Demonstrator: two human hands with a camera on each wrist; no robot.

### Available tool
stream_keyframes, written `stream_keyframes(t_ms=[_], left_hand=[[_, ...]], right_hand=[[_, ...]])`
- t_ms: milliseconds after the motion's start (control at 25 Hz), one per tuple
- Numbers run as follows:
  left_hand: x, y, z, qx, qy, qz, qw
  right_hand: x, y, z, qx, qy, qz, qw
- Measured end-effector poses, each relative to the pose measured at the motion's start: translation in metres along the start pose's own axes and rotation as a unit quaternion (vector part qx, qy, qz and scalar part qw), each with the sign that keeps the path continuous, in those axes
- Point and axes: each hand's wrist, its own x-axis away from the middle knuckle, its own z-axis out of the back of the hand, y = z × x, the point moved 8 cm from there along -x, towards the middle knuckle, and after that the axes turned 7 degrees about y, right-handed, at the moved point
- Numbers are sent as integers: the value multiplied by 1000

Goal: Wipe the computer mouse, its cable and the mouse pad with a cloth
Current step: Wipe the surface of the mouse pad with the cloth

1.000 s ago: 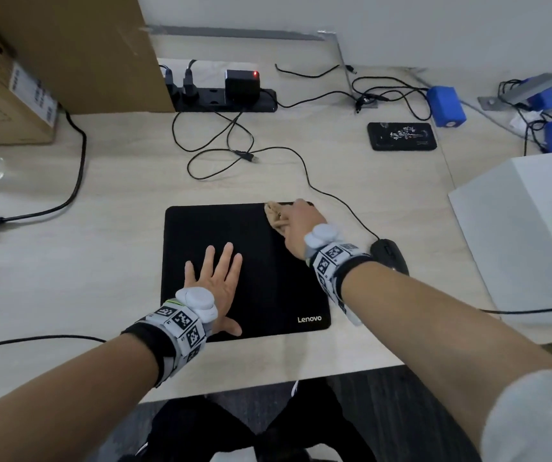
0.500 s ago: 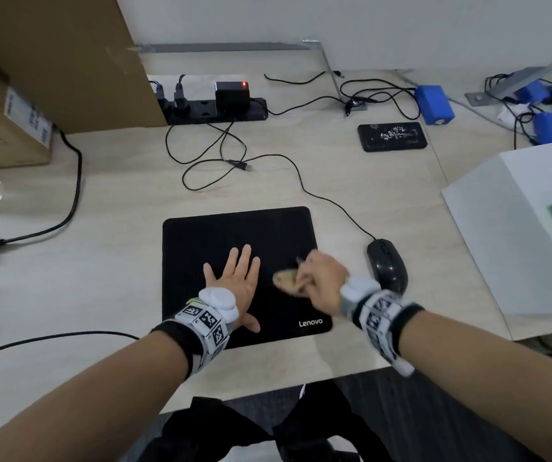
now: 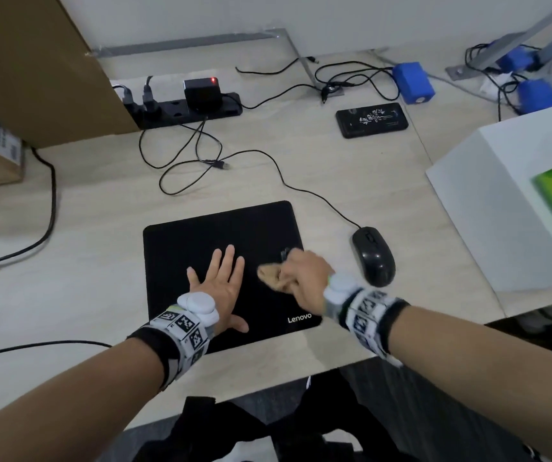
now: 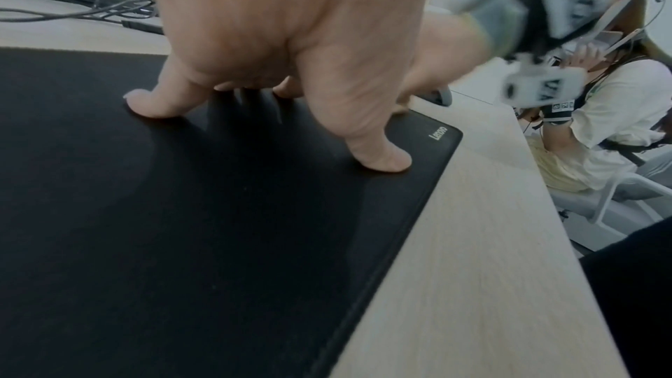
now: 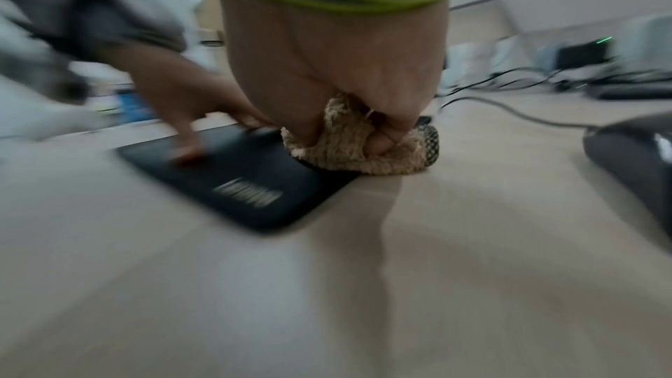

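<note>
A black Lenovo mouse pad [image 3: 201,235] [image 4: 182,240] [image 5: 236,183] lies on the pale wooden desk. My left hand [image 3: 217,278] [image 4: 291,68] presses flat on its near left part, fingers spread and straight. My right hand [image 3: 304,278] [image 5: 338,73] grips a bunched tan cloth [image 3: 273,276] [image 5: 349,145] and holds it down on the pad's right side. The black mouse [image 3: 373,255] [image 5: 632,151] sits on the desk just right of the pad. Its thin black cable [image 3: 301,191] runs back and left to a loose plug.
A black power strip [image 3: 184,108] with plugs and a cardboard box [image 3: 34,61] stand at the back left. A black phone [image 3: 371,120] and blue blocks [image 3: 413,83] lie at the back right. A white box [image 3: 501,201] is at the right. A seated person [image 4: 600,125] shows beyond the desk edge.
My right hand swept the cloth from the pad's far right corner toward me, then shifted slightly right. The left hand stayed pressed on the pad.
</note>
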Motion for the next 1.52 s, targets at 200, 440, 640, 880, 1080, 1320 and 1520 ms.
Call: stream_keyframes(t_ms=[200, 440, 640, 880, 1080, 1320, 1520], left_hand=[[1, 1, 2, 5, 0, -8, 1000], [0, -4, 0, 31, 17, -13, 999], [0, -7, 0, 58, 22, -10, 998], [1, -7, 2, 76, 24, -14, 997], [3, -7, 4, 74, 34, -19, 997], [1, -6, 5, 58, 9, -13, 998], [0, -7, 2, 49, 6, -9, 999]], right_hand=[[60, -1, -26, 65, -108, 122, 984], [-80, 15, 18, 99, 2, 23, 995], [-153, 40, 37, 117, 16, -124, 985], [-18, 9, 7, 25, -13, 54, 998], [48, 17, -8, 61, -134, 93, 985], [-7, 12, 7, 59, -80, 104, 990], [-112, 28, 42, 134, 7, 18, 991]])
